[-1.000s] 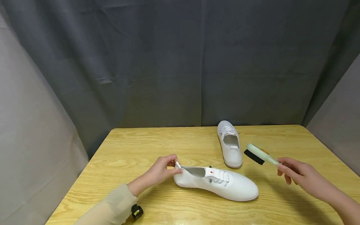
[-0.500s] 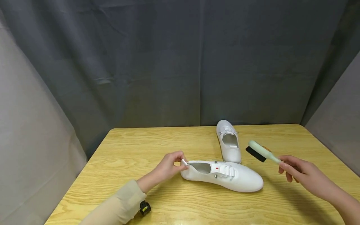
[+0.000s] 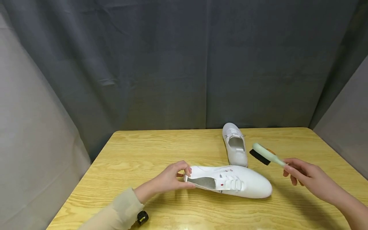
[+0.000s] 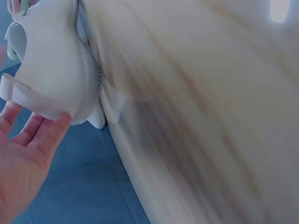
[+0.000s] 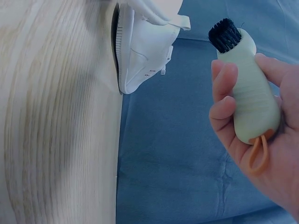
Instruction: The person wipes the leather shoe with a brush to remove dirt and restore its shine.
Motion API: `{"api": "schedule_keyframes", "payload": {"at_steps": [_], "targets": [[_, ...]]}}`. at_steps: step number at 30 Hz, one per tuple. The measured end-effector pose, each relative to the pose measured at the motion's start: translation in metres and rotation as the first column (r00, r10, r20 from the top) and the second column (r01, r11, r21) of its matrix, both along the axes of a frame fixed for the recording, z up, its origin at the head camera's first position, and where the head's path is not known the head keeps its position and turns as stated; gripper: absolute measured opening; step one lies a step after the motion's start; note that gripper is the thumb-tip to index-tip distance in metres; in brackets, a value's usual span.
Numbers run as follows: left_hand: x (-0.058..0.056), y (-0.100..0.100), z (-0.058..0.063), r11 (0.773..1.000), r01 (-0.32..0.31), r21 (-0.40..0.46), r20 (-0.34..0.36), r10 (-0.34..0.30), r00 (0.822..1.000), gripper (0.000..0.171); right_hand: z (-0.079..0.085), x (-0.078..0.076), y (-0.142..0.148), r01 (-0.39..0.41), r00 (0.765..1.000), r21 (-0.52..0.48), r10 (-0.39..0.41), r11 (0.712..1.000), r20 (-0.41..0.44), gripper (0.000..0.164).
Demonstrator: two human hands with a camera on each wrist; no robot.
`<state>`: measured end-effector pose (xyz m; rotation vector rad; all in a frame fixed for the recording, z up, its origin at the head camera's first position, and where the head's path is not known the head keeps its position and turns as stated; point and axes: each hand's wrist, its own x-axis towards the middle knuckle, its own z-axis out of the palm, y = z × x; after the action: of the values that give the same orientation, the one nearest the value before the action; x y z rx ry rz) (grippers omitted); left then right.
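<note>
A white lace-up shoe (image 3: 250,182) lies toe to the right, its opening tipped toward the person in the head view. My left hand (image 3: 169,179) grips it at the heel, thumb on the near side of the opening and fingers on the far side. In the left wrist view, fingers (image 4: 42,133) press against the heel (image 4: 51,100). My right hand (image 3: 304,174) holds a pale green shoe brush (image 3: 265,153) by its handle, in the air, black bristles (image 3: 259,157) facing down and left. An orange loop (image 5: 259,156) hangs from the handle's end in the right wrist view.
A second white shoe (image 3: 237,151) stands behind the held one, toe toward the dark curtain (image 3: 161,64); the held shoe overlaps its heel in the head view. Both are on a wood-grain table (image 3: 138,150). A black wrist device (image 3: 142,218) sits at the left sleeve.
My left hand has moved the near shoe back and slightly right, then rolled it so its opening tips toward the person. The brush in my right hand has hardly moved.
</note>
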<state>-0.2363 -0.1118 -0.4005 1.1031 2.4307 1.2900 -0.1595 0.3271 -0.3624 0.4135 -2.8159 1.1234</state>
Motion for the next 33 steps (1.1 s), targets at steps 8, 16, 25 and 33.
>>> {"api": "schedule_keyframes", "payload": {"at_steps": [8,16,25,33], "targets": [[0.007,0.003,0.003,0.995,-0.030,-0.091,-0.123,0.019,0.992,0.022,-0.002,-0.001,-0.001,-0.017,1.000,-0.008,0.016,1.000,-0.026,0.022],[0.007,-0.001,0.002,0.975,-0.033,-0.218,-0.145,0.001,0.989,0.055,-0.002,-0.001,-0.002,-0.019,1.000,-0.006,0.019,1.000,0.010,0.024],[-0.001,0.002,0.002,0.963,0.054,-0.263,-0.025,-0.063,0.998,0.079,-0.001,0.000,-0.002,-0.029,1.000,-0.009,0.029,1.000,-0.001,0.022],[-0.011,0.013,-0.003,0.960,0.102,-0.259,0.086,-0.082,0.993,0.075,0.001,-0.001,-0.005,-0.037,0.999,-0.001,0.037,0.999,0.010,0.023]]}}
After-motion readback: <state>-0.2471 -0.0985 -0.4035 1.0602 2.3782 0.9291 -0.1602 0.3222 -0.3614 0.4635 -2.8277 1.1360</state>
